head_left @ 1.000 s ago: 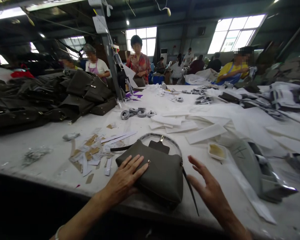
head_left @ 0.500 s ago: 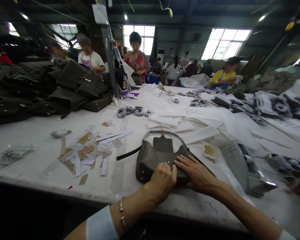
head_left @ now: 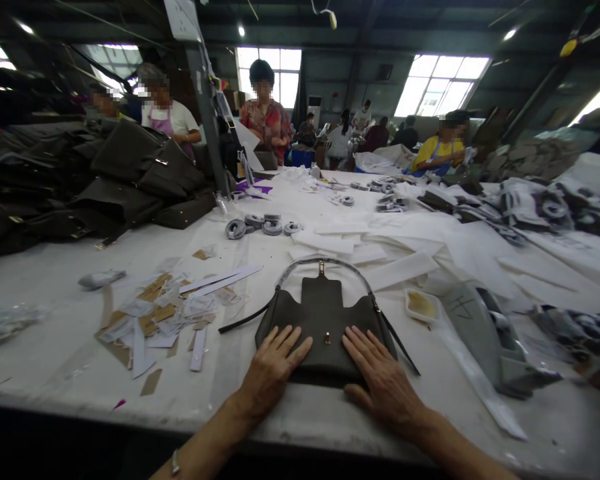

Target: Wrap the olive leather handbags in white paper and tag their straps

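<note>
A dark olive handbag [head_left: 315,313] lies flat on the white-covered table in front of me. Its flap tab [head_left: 321,293] points away from me, with a gold clasp [head_left: 322,269] at the tip. A small gold turn lock [head_left: 327,338] sits on the bag's front, between my hands. The handle [head_left: 325,262], in clear wrapping, arches beyond the bag. My left hand [head_left: 275,360] rests flat on the bag's left part, fingers stretched out. On the right part lies my right hand [head_left: 375,367], also flat with fingers spread.
Paper and cardboard scraps [head_left: 165,313] lie left of the bag. A grey tape dispenser [head_left: 485,340] and a small dish of yellowish stuff [head_left: 422,305] stand to the right. Dark bags [head_left: 130,173] are heaped at the left. Wrapped strap coils [head_left: 265,225] lie farther back; co-workers stand beyond.
My left hand has let go of the lock and moved left, opening flat onto the bag. My right hand still lies on it. The bag now looks flatter and more spread.
</note>
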`<state>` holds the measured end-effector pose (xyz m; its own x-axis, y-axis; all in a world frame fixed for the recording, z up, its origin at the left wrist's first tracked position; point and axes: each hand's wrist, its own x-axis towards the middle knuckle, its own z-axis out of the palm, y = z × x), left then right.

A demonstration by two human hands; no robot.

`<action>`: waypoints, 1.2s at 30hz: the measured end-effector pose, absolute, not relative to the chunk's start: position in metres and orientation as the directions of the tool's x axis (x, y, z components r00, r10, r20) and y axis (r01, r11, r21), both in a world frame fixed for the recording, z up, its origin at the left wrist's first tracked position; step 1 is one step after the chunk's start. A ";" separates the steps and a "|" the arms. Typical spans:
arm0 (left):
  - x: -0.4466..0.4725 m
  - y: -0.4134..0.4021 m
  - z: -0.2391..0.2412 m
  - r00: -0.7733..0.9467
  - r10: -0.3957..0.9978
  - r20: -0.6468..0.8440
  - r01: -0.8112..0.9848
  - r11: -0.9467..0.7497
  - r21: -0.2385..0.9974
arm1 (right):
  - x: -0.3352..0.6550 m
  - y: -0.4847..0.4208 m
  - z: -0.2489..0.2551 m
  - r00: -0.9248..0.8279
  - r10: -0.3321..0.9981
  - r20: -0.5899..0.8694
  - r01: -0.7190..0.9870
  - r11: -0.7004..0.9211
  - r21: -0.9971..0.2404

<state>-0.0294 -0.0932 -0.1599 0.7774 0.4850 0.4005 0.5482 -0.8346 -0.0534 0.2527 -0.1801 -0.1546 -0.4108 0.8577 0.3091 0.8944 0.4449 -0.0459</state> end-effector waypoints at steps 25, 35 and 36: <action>-0.006 -0.104 -0.182 0.768 0.443 0.463 0.574 -0.797 -0.189 | 0.197 -0.130 -0.052 -0.483 0.746 0.458 0.768 0.612 -0.189; 0.002 -0.099 -0.128 0.753 0.472 0.459 0.549 -0.834 -0.044 | 0.230 -0.126 -0.137 -0.386 0.914 0.127 0.863 0.407 -0.300; 0.006 -0.096 -0.112 0.740 0.451 0.499 0.548 -0.834 -0.059 | 0.230 -0.125 -0.135 -0.375 0.919 0.124 0.868 0.395 -0.303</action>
<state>0.0058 -0.0959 -0.1125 0.7400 0.4512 0.4988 0.5484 -0.8342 -0.0590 0.2298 -0.1254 -0.1355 -0.3746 0.9188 0.1241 0.8676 0.3946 -0.3026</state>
